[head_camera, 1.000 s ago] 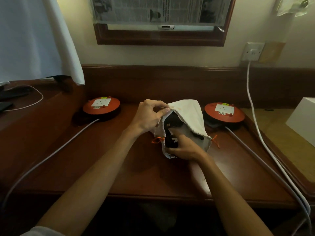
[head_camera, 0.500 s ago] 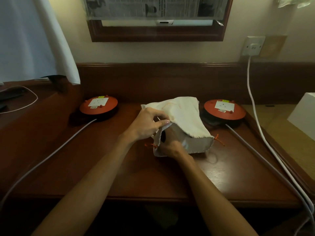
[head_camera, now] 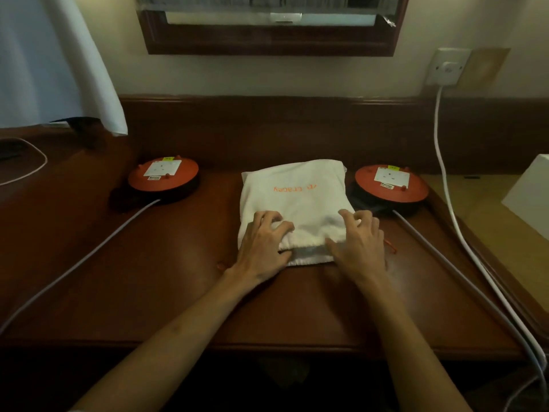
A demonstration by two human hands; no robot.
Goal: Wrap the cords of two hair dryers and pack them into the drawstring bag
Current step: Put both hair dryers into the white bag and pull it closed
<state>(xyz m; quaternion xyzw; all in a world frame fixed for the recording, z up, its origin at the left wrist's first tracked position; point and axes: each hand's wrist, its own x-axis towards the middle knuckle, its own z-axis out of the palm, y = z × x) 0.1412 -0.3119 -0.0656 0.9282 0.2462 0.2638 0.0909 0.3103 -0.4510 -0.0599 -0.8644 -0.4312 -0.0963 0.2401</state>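
Note:
A white drawstring bag [head_camera: 297, 197] with orange lettering lies flat on the brown desk [head_camera: 178, 292], its mouth toward me. Its orange drawstring ends [head_camera: 391, 248] poke out on both sides. My left hand [head_camera: 263, 246] rests on the bag's near left corner, fingers bent and pressing the cloth. My right hand [head_camera: 361, 243] lies on the near right corner in the same way. No hair dryer shows; whatever is in the bag is hidden by the cloth.
Two orange round socket units [head_camera: 163, 176] [head_camera: 392, 184] sit left and right of the bag, each with a grey cable [head_camera: 74, 263] running toward me. A white cord [head_camera: 445, 173] hangs from the wall socket [head_camera: 447, 66]. A white box [head_camera: 531, 194] stands at right.
The bag was held open and raised with my right hand inside it. Now it lies flat with its mouth down, and both hands rest on top of it.

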